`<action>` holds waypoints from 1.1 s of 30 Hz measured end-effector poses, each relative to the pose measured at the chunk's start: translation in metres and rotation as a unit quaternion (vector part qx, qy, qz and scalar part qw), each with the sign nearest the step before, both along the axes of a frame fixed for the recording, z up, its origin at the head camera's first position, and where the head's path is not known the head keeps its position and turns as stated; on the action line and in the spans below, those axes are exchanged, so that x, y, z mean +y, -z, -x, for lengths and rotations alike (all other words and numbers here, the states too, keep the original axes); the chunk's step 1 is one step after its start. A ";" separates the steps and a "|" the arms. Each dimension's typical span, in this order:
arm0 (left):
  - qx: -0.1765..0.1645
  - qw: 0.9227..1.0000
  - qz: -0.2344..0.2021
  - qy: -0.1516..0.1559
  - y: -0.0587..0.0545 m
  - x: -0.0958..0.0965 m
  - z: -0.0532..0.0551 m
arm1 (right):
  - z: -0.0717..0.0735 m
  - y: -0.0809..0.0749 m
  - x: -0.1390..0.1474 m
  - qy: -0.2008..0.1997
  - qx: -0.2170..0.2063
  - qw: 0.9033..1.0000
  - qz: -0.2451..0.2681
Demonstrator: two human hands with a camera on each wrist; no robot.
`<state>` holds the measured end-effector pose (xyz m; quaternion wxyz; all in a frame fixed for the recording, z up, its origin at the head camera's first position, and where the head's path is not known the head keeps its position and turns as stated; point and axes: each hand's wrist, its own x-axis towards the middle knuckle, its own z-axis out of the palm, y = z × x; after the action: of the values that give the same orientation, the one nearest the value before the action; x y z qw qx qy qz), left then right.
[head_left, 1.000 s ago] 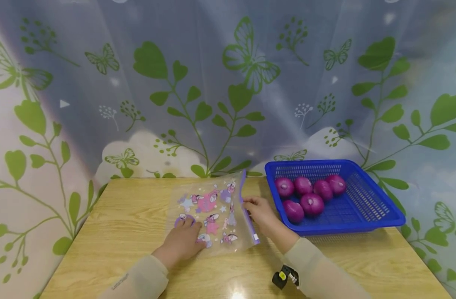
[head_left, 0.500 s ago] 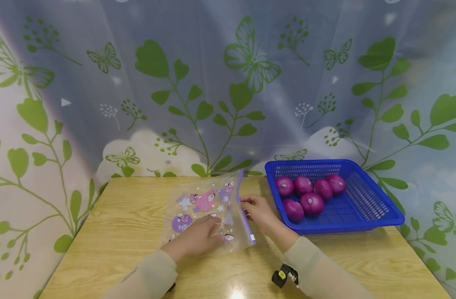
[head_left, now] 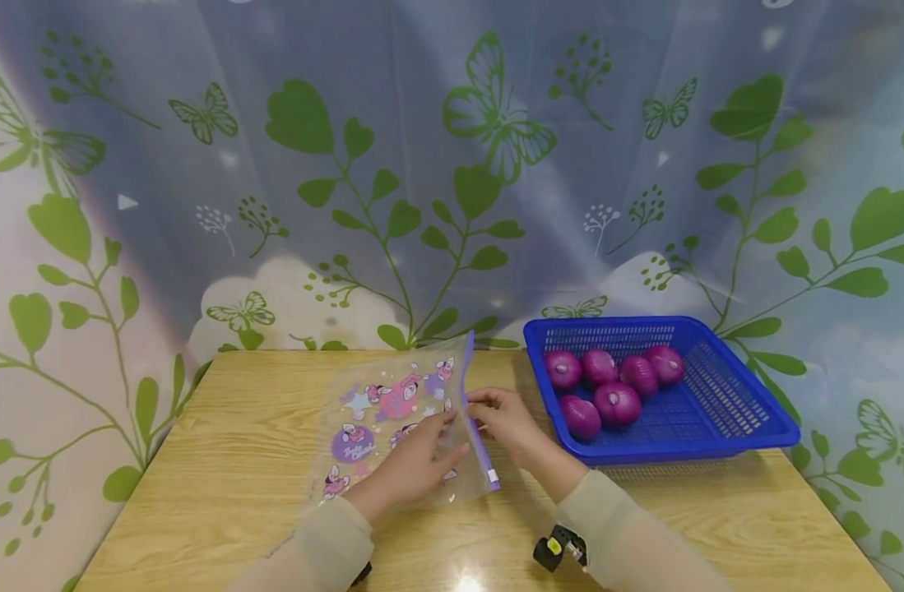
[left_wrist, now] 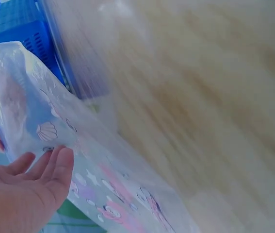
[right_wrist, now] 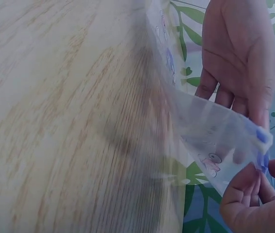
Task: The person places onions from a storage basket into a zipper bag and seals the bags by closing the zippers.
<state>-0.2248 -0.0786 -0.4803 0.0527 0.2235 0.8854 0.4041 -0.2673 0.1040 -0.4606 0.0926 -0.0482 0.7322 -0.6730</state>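
Note:
A clear zip bag with pink and purple cartoon prints lies on the wooden table, its purple zip edge facing right and raised. My right hand pinches that edge near its middle; in the right wrist view, its thumb and fingers meet at the purple strip. On top of the bag, close to the zip edge, is my left hand. Its fingers look extended and relaxed against the film in the left wrist view. A white slider sits at the near end of the strip.
Right of the bag stands a blue plastic basket holding several purple onions. A small black device with a yellow spot shows beside the right sleeve. A patterned curtain hangs behind the wooden table.
My left hand has slid right across the bag, from its left part to near the zip edge. The bag and my pinching right hand have shifted slightly left.

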 end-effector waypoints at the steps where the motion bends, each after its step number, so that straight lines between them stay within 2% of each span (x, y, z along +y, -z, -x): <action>1: -0.001 1.000 -0.004 -0.004 0.000 0.002 0.000 | 0.000 0.000 0.000 -0.003 -0.002 1.000 0.001; 9: -0.004 1.000 -0.018 -0.026 0.000 0.011 -0.003 | -0.001 0.002 0.003 -0.014 -0.014 1.000 0.004; 23: 0.009 0.998 -0.037 -0.053 -0.005 0.017 -0.002 | -0.002 -0.002 0.006 -0.051 -0.001 0.999 -0.011; 33: 0.016 0.998 -0.040 -0.051 -0.006 0.017 -0.001 | 0.000 0.001 0.006 -0.055 -0.003 0.998 0.005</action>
<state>-0.2233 -0.0615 -0.4747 0.0084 0.1863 0.8794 0.4381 -0.2670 0.1099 -0.4613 0.1310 -0.0870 0.7249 -0.6707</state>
